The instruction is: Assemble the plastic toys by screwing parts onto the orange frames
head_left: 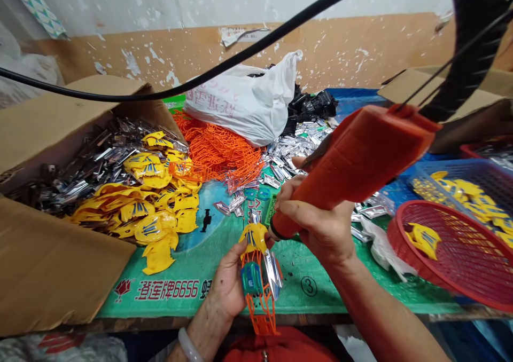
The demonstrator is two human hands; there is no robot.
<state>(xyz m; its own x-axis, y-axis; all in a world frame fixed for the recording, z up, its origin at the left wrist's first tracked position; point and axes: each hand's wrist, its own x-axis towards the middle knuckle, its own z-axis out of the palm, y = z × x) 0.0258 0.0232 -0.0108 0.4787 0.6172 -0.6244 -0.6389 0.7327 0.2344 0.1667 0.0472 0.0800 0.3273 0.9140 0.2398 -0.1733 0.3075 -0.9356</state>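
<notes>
My left hand (227, 282) is closed around a toy vehicle body (254, 276) near the table's front edge. This body has an orange lattice frame, a yellow panel at its far end, a teal part on its left and a silver strip on its right. In my right hand (320, 223) is an electric screwdriver (344, 159) with an orange-red wrapped casing, held at a slant. Its lower end points at the yellow panel; whether the tip touches is hidden. Silver trim pieces (236, 202) lie just beyond the toy body.
An open cardboard box (48, 266) on the left borders yellow panels (156, 228) and dark shiny parts. Orange frames (224, 148) lie before a white plastic bag (248, 105). A red basket (460, 266) and a blue basket (452, 170) stand right. A black cable (224, 60) crosses above.
</notes>
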